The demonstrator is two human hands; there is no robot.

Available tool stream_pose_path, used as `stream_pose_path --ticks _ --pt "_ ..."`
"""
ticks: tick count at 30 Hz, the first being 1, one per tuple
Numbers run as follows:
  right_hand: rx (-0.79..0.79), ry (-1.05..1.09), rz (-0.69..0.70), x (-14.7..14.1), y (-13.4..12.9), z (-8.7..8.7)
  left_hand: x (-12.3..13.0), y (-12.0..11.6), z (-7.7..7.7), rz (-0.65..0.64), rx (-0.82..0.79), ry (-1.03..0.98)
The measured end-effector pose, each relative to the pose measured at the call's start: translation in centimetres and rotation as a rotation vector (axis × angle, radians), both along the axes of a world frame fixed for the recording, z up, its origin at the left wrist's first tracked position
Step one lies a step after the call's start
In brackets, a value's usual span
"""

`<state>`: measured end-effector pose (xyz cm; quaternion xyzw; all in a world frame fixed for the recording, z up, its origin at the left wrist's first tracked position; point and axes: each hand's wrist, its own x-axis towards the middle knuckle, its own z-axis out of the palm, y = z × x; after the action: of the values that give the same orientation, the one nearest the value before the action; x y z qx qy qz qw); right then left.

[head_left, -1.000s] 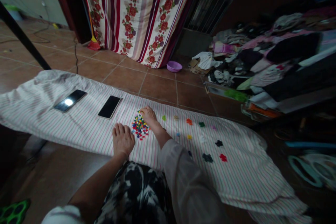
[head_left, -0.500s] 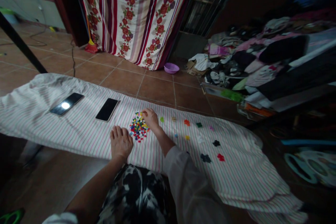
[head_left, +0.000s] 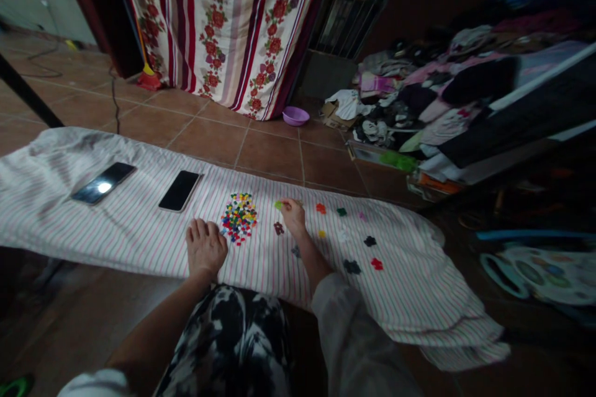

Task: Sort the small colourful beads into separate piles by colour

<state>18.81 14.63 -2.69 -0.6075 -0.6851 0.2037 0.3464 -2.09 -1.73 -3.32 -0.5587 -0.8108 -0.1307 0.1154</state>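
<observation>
Away from the mixed pile of small coloured pieces (head_left: 239,218), the right hand (head_left: 293,216) had moved to the light-green cluster (head_left: 278,205); its fingertips met at that cluster's edge, though whether they gripped a piece could not be told; the left hand (head_left: 206,246) lay open, palm down, on the striped cloth (head_left: 261,270), just beside the pile; the brown cluster (head_left: 278,228) lay nearer the wearer than the light-green one; two smartphones (head_left: 179,191) rested left of the pile.
</observation>
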Motion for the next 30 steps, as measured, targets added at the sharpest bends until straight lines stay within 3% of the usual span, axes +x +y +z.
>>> stream_pose_path --ticks 11,30 --pt "-0.148 0.005 -0.055 0.2 0.7 -0.9 0.1 0.0 0.2 0.008 -0.01 0.019" --pt "-0.148 -0.036 -0.039 0.0 0.8 -1.0 0.1 0.1 0.3 0.008 -0.013 0.0"
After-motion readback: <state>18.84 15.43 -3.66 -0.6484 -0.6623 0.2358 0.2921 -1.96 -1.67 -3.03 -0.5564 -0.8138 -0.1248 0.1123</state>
